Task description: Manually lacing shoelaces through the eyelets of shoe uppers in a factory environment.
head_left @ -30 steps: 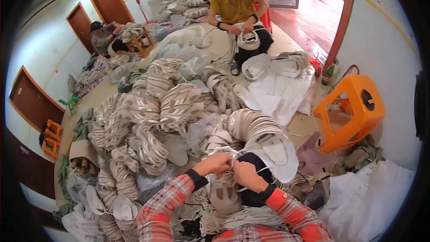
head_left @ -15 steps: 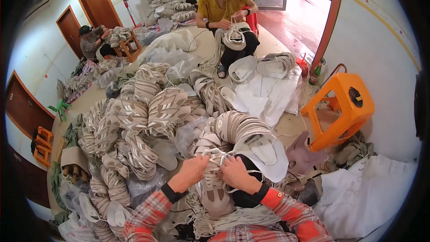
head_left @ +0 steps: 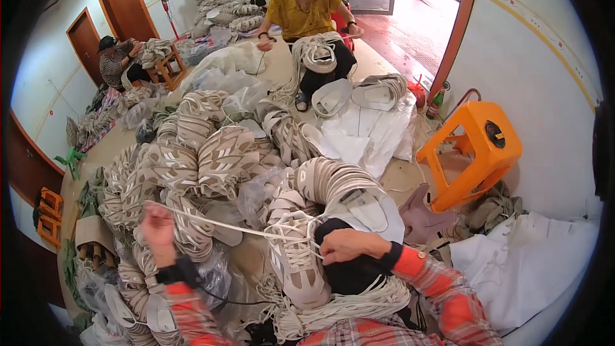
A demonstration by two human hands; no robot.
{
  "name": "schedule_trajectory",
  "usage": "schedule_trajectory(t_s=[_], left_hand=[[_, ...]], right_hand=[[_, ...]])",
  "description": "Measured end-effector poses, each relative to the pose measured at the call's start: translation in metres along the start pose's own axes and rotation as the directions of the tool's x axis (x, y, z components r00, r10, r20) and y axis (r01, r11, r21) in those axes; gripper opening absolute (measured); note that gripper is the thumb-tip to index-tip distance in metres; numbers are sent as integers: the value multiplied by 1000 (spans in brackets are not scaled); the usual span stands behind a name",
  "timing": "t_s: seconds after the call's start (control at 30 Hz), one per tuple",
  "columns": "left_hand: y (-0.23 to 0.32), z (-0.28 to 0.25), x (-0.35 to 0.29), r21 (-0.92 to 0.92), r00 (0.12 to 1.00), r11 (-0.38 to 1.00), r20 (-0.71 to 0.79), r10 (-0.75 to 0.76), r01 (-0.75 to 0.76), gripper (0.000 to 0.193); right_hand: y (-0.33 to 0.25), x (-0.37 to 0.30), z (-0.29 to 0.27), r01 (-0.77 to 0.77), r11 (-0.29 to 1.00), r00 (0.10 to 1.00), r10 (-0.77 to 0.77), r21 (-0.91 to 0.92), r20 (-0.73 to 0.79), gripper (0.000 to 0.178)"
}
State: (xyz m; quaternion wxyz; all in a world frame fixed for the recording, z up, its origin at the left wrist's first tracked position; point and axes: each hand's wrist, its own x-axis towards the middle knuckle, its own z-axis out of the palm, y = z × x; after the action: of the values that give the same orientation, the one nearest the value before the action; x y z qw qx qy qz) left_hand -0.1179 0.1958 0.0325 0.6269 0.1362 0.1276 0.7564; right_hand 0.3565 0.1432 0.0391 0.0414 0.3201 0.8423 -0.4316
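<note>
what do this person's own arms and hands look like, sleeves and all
The left hand and right hand wear no gloves. The plaid sleeves are red, grey and whitish, with black bands at both wrists.

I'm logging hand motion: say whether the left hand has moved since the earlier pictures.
Yes, leftward: the left hand is now much farther from the orange stool at right.

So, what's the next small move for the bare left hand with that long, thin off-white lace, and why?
Probably ease the bare left hand in toward the beige-and-white laced shoe upper. The long, thin off-white lace runs nearly straight between them, so little slack seems left to pull, and the bare right hand is already close beside the upper.
</note>
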Motion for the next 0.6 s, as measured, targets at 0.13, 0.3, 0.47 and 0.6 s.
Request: schedule_trajectory(t_s=[0.13,0.3,0.47,0.6], left_hand=[[162,19,-3,49,921,934,192,339,-354,13],[59,145,-33,368,902,852,-74,425,-372,14],[44,133,-66,329,986,932,-18,166,-151,13],[-54,112,-89,969,981,249,-47,187,-1,15]], right_hand=[[33,52,22,41,957,892,93,286,-442,22],[19,60,17,154,928,865,39,339,-500,22],[-34,93,52,100,907,978,-15,408,-207,16],[-62,76,102,561,825,756,-542,-62,-367,18]])
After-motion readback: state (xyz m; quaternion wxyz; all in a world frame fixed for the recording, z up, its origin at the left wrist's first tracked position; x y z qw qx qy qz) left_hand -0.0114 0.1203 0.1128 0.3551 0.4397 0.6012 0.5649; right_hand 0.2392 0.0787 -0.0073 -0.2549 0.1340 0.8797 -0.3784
